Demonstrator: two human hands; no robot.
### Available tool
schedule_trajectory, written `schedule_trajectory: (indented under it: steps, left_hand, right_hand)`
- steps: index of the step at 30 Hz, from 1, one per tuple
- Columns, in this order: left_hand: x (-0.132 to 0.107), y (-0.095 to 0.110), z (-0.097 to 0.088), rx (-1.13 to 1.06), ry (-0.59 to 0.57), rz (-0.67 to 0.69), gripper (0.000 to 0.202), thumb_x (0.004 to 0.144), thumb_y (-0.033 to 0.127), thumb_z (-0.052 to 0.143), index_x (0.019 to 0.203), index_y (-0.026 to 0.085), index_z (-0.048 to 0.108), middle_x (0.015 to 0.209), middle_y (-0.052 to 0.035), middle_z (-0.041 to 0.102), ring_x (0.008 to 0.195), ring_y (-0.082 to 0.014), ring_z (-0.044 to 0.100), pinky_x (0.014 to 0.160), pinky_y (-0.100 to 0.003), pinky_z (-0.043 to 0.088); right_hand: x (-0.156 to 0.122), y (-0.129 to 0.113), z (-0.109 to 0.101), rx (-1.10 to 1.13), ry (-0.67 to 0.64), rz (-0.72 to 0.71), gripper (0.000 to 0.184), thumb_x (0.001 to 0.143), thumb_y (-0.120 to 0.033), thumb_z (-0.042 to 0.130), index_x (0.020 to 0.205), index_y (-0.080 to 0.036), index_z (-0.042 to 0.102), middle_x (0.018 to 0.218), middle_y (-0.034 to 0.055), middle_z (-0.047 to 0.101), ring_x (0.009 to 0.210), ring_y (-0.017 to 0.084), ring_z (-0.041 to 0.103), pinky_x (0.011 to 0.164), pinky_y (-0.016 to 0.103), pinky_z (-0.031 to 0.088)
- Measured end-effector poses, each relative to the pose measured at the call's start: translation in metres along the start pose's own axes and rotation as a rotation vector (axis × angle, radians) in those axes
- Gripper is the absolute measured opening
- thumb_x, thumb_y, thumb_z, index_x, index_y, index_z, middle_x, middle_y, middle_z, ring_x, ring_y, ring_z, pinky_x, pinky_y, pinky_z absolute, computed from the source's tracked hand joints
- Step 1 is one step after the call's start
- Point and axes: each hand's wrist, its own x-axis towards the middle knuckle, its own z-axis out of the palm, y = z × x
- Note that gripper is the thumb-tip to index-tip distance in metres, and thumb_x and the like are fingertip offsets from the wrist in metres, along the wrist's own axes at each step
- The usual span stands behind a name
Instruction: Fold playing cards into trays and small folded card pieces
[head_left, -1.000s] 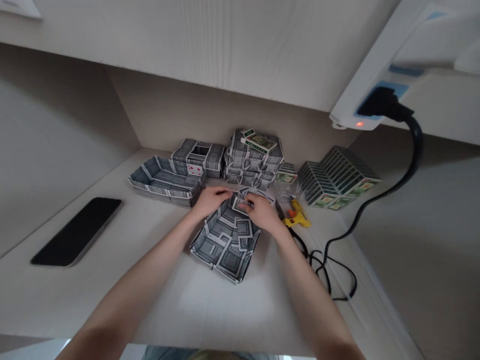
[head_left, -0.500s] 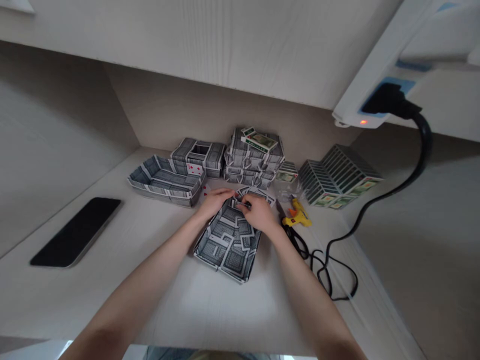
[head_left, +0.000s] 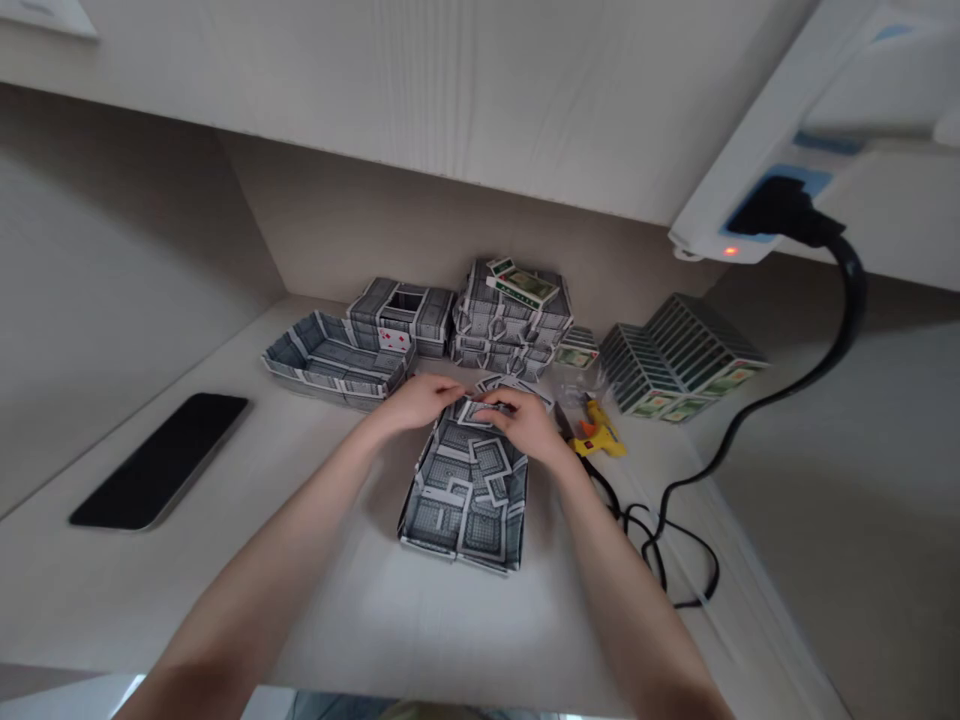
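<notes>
A tray built from grey-backed playing cards (head_left: 465, 495) lies on the pale desk in front of me. My left hand (head_left: 416, 398) grips its far left rim with fingers curled. My right hand (head_left: 525, 425) pinches a card at the tray's far edge, fingers closed together over it. Both hands meet at the far end of the tray, almost touching each other.
A second card tray (head_left: 330, 362), a card box (head_left: 401, 312) and a stack of card pieces (head_left: 510, 320) stand behind. Rows of card packs (head_left: 675, 365) sit at right, beside a yellow glue gun (head_left: 596, 432) and black cable (head_left: 660, 530). A phone (head_left: 157, 460) lies left.
The card tray has turned clockwise, so its near end now points squarely toward me. Both hands stay at its far edge and have shifted slightly right.
</notes>
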Motion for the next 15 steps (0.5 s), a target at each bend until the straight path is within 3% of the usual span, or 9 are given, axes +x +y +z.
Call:
schedule_trajectory:
  steps: [5,15]
  left_hand:
    - [-0.009,0.008,-0.013,0.33,-0.052,0.031,0.029,0.077,0.034,0.043,0.083,0.019,0.067,0.082,-0.0026,0.069,0.073,-0.0175,0.059,0.065,-0.024,0.041]
    - [-0.012,0.023,-0.002,0.529,-0.033,0.1,0.028,0.079,0.021,0.036,0.082,0.015,0.063,0.075,-0.0062,0.065,0.067,-0.0166,0.057,0.06,-0.024,0.037]
  right_hand:
    - [0.002,0.003,-0.007,0.054,0.164,0.077,0.019,0.072,-0.032,0.057,0.079,-0.015,0.064,0.079,0.0033,0.066,0.069,0.015,0.058,0.063,0.024,0.042]
    - [0.001,-0.002,-0.003,-0.053,0.18,-0.024,0.018,0.074,-0.022,0.053,0.086,-0.02,0.067,0.088,0.0032,0.068,0.08,0.017,0.062,0.072,0.026,0.045]
